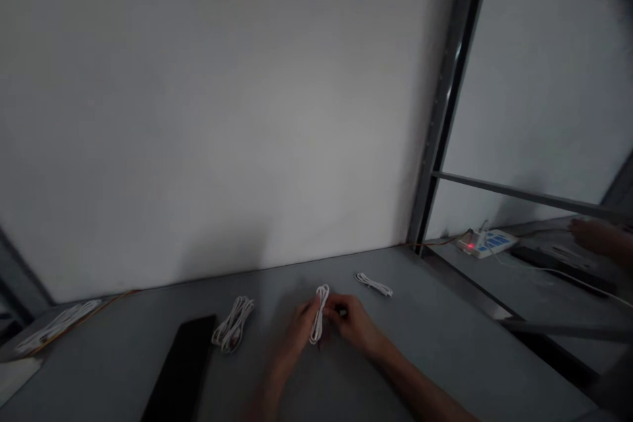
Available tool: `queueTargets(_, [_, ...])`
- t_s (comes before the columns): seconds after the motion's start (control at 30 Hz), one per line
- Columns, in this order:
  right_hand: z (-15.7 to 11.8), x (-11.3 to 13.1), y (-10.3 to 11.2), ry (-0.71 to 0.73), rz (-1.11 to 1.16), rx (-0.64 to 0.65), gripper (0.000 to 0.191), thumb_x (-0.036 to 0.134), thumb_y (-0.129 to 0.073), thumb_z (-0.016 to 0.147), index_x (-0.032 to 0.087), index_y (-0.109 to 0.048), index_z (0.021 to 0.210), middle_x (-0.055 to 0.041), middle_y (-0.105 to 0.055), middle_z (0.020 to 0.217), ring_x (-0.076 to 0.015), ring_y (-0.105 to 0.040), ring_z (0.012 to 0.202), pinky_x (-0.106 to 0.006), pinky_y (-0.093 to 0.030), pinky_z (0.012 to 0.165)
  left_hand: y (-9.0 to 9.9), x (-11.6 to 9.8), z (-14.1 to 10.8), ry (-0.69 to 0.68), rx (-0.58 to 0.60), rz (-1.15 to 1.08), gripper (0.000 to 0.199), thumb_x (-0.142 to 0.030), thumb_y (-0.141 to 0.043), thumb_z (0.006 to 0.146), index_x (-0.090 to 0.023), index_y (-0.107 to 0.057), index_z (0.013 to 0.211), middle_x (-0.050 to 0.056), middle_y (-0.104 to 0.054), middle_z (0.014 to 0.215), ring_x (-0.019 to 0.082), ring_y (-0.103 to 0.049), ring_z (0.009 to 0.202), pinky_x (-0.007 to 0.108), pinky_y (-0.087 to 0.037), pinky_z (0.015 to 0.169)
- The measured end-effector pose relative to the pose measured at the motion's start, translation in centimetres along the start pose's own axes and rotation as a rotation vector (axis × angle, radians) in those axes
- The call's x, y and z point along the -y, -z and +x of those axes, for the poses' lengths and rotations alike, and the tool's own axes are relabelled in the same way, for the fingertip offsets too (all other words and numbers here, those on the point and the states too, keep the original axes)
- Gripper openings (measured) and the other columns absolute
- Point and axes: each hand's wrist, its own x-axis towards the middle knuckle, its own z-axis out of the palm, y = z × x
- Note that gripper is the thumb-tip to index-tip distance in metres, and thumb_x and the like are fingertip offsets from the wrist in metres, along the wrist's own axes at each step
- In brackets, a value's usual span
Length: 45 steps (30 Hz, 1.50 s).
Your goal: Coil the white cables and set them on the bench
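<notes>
A white cable bundle (319, 318), folded into long loops, stands tilted between my two hands above the grey table (405, 343). My left hand (302, 326) is closed on it from the left side. On the other side, my right hand (352, 322) has its fingers bent, thumb and fingertips pinched at the middle of the bundle. Something small and dark reddish shows just below the bundle, too blurred to name. To the right lies a smaller coiled white cable (374, 285), touched by neither hand. A larger pile of white cables (233, 324) lies left of my left hand.
A long black object (182, 369) lies at the front left. More white cables (58, 326) are at the far left. Behind the table rises a pale wall (247, 112). Beyond the metal post (440, 119) are a power strip (487, 242) and another person's hand (596, 235).
</notes>
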Motion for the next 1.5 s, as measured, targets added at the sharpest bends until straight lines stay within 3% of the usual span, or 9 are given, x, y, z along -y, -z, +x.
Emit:
queueTargets(0.1, [-0.2, 0.0, 0.0, 0.015, -0.038, 0.087, 0.020, 0.020, -0.050, 0.079, 0.016, -0.061, 0.063, -0.0009, -0.059, 0.060, -0.0144, -0.050, 0.059, -0.026, -0.038, 0.061, 0.2, 0.4, -0.1, 0.085, 0.102, -0.166, 0.064, -0.071, -0.044, 0.078, -0.016, -0.064, 0.103, -0.001, -0.059, 0.063, 0.012, -0.052, 0.049, 0.021, -0.039, 0.041])
queueTargets(0.23, [-0.1, -0.3, 0.0, -0.011, -0.056, 0.111, 0.019, 0.020, -0.049, 0.077, 0.015, -0.061, 0.062, -0.0005, -0.058, 0.059, -0.0138, -0.049, 0.058, -0.024, -0.037, 0.058, 0.2, 0.7, -0.3, 0.076, 0.054, -0.059, 0.064, -0.070, -0.046, 0.078, -0.020, -0.055, 0.116, -0.002, -0.058, 0.071, 0.012, -0.051, 0.055, 0.020, -0.037, 0.043])
queueTargets(0.37, [0.0, -0.9, -0.3, 0.000, -0.088, 0.082, 0.019, 0.020, -0.047, 0.074, 0.015, -0.056, 0.058, 0.0017, -0.048, 0.054, -0.0112, -0.040, 0.054, -0.022, -0.032, 0.054, -0.1, 0.7, -0.4, -0.130, -0.031, 0.176, 0.053, -0.063, -0.035, 0.087, -0.018, -0.056, 0.102, 0.003, -0.062, 0.082, 0.018, -0.059, 0.075, 0.029, -0.048, 0.066])
queueTargets(0.43, [0.0, -1.0, -0.5, 0.003, -0.094, 0.058, 0.018, 0.019, -0.046, 0.072, 0.015, -0.052, 0.056, 0.0026, -0.044, 0.052, -0.0102, -0.037, 0.053, -0.022, -0.030, 0.052, -0.3, 0.8, -0.4, -0.204, -0.091, 0.271, 0.049, -0.058, -0.031, 0.089, -0.017, -0.055, 0.100, 0.008, -0.065, 0.091, 0.021, -0.061, 0.086, 0.034, -0.048, 0.080])
queueTargets(0.63, [-0.2, -0.4, -0.9, -0.021, 0.018, 0.051, 0.024, 0.027, -0.047, 0.077, 0.017, -0.048, 0.055, 0.0027, -0.041, 0.053, -0.0091, -0.037, 0.051, -0.021, -0.032, 0.049, -0.3, 0.9, -0.5, -0.118, -0.108, 0.363, 0.045, -0.045, -0.029, 0.093, -0.015, -0.050, 0.119, 0.015, -0.064, 0.114, 0.025, -0.060, 0.107, 0.037, -0.044, 0.093])
queueTargets(0.9, [-0.4, -0.1, -1.1, -0.203, 0.183, 0.080, 0.036, 0.049, -0.059, 0.077, 0.016, -0.056, 0.064, 0.0028, -0.047, 0.048, -0.0087, -0.040, 0.038, -0.020, -0.034, 0.037, -0.2, 0.2, -1.1, -0.089, -0.047, 0.372, 0.049, -0.045, -0.027, 0.095, -0.015, -0.043, 0.129, 0.013, -0.066, 0.114, 0.022, -0.062, 0.105, 0.032, -0.046, 0.089])
queueTargets(1.17, [-0.4, -0.2, -1.3, -0.115, 0.122, 0.050, 0.029, 0.040, -0.055, 0.078, 0.017, -0.052, 0.062, 0.0033, -0.045, 0.051, -0.0076, -0.039, 0.041, -0.019, -0.034, 0.038, -0.5, 0.1, -1.0, -0.084, -0.071, 0.437, 0.050, -0.042, -0.025, 0.095, -0.012, -0.045, 0.131, 0.015, -0.063, 0.123, 0.023, -0.059, 0.113, 0.033, -0.044, 0.095])
queueTargets(1.4, [-0.6, -0.9, -1.7, 0.013, -0.001, -0.031, 0.022, 0.031, -0.049, 0.080, 0.018, -0.048, 0.062, 0.0011, -0.050, 0.059, -0.0117, -0.048, 0.056, -0.022, -0.044, 0.054, -0.8, -0.5, -1.4, -0.102, -0.082, 0.600, 0.053, -0.038, -0.020, 0.095, -0.008, -0.047, 0.129, 0.018, -0.067, 0.109, 0.027, -0.064, 0.100, 0.035, -0.047, 0.086])
queueTargets(1.5, [-0.7, -0.9, -1.7, -0.011, 0.018, -0.017, 0.022, 0.031, -0.048, 0.081, 0.019, -0.045, 0.063, 0.0013, -0.050, 0.058, -0.0119, -0.049, 0.053, -0.021, -0.043, 0.050, -0.9, -0.7, -1.5, -0.089, -0.084, 0.630, 0.052, -0.036, -0.018, 0.096, -0.009, -0.048, 0.128, 0.016, -0.068, 0.106, 0.026, -0.065, 0.096, 0.034, -0.047, 0.082])
